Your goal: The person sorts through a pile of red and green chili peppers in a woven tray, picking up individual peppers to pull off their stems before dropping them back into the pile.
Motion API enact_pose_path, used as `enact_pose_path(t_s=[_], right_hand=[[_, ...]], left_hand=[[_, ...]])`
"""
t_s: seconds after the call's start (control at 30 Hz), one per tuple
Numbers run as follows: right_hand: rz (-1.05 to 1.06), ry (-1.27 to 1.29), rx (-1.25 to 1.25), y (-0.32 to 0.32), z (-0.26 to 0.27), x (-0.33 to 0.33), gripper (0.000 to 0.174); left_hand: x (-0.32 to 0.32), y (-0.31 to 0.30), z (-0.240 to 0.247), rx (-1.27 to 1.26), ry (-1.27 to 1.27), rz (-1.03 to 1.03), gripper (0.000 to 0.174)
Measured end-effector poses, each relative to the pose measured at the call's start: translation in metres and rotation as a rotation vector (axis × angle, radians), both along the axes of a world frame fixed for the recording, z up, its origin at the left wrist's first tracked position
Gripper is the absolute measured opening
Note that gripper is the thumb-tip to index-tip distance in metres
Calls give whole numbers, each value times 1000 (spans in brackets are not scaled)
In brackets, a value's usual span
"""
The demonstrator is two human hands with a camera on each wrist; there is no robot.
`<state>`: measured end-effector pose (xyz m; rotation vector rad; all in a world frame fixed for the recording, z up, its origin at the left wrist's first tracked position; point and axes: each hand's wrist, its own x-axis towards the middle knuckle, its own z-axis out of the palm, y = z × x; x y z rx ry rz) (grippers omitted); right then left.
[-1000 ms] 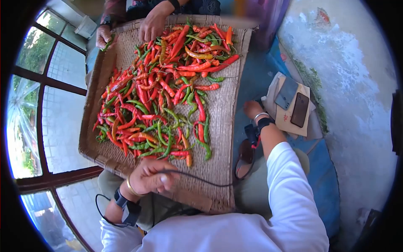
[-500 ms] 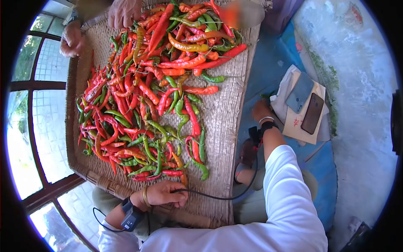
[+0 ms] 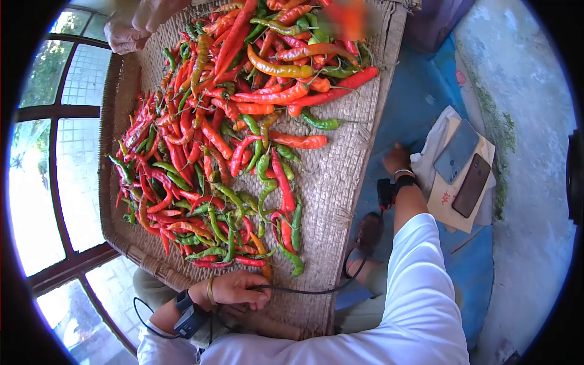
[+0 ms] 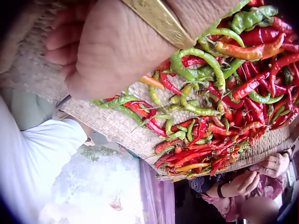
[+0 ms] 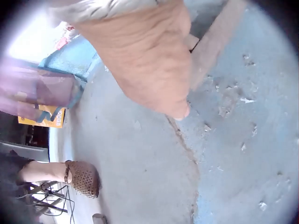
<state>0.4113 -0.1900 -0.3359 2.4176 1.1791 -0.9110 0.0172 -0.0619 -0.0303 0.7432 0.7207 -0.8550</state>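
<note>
My left hand (image 3: 237, 289) is at the near edge of a woven tray (image 3: 331, 182), fingers curled round a thin black cable (image 3: 310, 292) that runs off to the right. Just beyond it lies a wide heap of red, green and orange chili peppers (image 3: 213, 143). In the left wrist view the back of this hand (image 4: 107, 51) partly covers the tray. My right hand (image 3: 396, 159) reaches down beside the tray, close to a pale cloth (image 3: 426, 161). Its fingers are hidden in both views, so I cannot tell whether it holds anything.
Two phones, one blue-grey (image 3: 456, 152) and one dark (image 3: 471, 185), lie on a tan paper packet (image 3: 447, 204) on the blue floor. Another person's hands (image 3: 128, 36) are at the tray's far left corner. Window panes (image 3: 79, 176) stand along the left.
The head view has moved closer over the tray. My left fingers have closed round the cable. The other person's hands have come together; the green pepper seen there earlier no longer shows.
</note>
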Motion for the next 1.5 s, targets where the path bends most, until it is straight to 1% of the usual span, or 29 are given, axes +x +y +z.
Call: enact_pose_path(t_s=[0.03,0.1,0.13,0.2,0.23,0.3,0.33,0.4,0.43,0.53,0.6,0.67,0.7,0.77,0.8,0.83,0.87,0.9,0.93,1.0,1.07,1.13,1.2,1.27,1.33,1.37,1.4,1.47,1.5], right_hand=[[6,1,9,-2,4,-5,38],[-100,-22,302,-3,16,-16,39],[-90,-29,316,4,17,-17,39],[-268,118,654,20,17,-26,36],[-259,106,669,29,21,-31,36],[-423,122,1035,42,29,-39,31],[-415,105,1047,47,33,-38,31],[-942,677,1040,55,47,-39,27],[-1009,578,1091,57,77,-48,25],[-816,392,1199,41,189,-72,23],[-701,313,1216,27,242,-81,22],[-898,520,1290,18,299,-102,19],[-848,554,1219,16,330,-112,15],[-759,782,1368,28,377,-132,17],[-612,965,1366,35,399,-137,24],[-535,1033,1354,42,425,-146,31],[-455,975,1406,53,434,-150,36],[-491,975,1390,48,427,-165,37],[-328,770,1373,64,452,-161,33],[-209,682,1313,70,459,-191,29],[-181,794,1212,71,466,-224,25],[-75,790,1148,70,482,-249,24],[43,664,1068,68,506,-273,24],[63,654,1100,65,516,-288,23],[107,707,1105,65,518,-298,23],[169,707,1112,62,520,-303,22],[179,703,1112,60,523,-307,22],[229,659,1123,58,528,-312,22],[202,658,1132,59,530,-313,21]], left_hand=[[0,0,-1,4,-30,-1,17],[0,-1,0,18,-62,8,18],[0,-1,0,31,-71,16,18],[1,-2,1,41,-133,-34,19],[2,-3,4,74,-162,-67,20],[1,-3,8,79,-181,-78,20],[0,-3,10,72,-184,-90,21],[-1,-5,14,108,-264,-104,22],[1,-5,18,110,-282,-152,22],[-3,-13,33,186,-377,-173,24],[-9,-20,41,202,-496,-169,26],[-18,-33,50,234,-569,-159,29],[-24,-40,52,229,-594,-131,29],[-34,-53,60,186,-683,-25,30],[-38,-56,66,228,-673,0,31],[-43,-58,70,260,-653,30,31],[-49,-59,72,327,-679,86,31],[-65,-68,70,308,-676,92,33],[-59,-55,81,412,-720,191,35],[-69,-49,88,400,-715,230,37],[-78,-47,100,377,-744,306,37],[-84,-54,116,342,-767,328,36],[-92,-64,143,359,-842,201,34],[-100,-68,153,383,-865,140,34],[-110,-73,167,606,-1120,-114,36],[-117,-73,175,633,-1140,-201,34],[-123,-73,183,640,-1145,-196,34],[-131,-72,203,712,-1403,-317,30],[-135,-68,218,743,-1445,-360,27]])
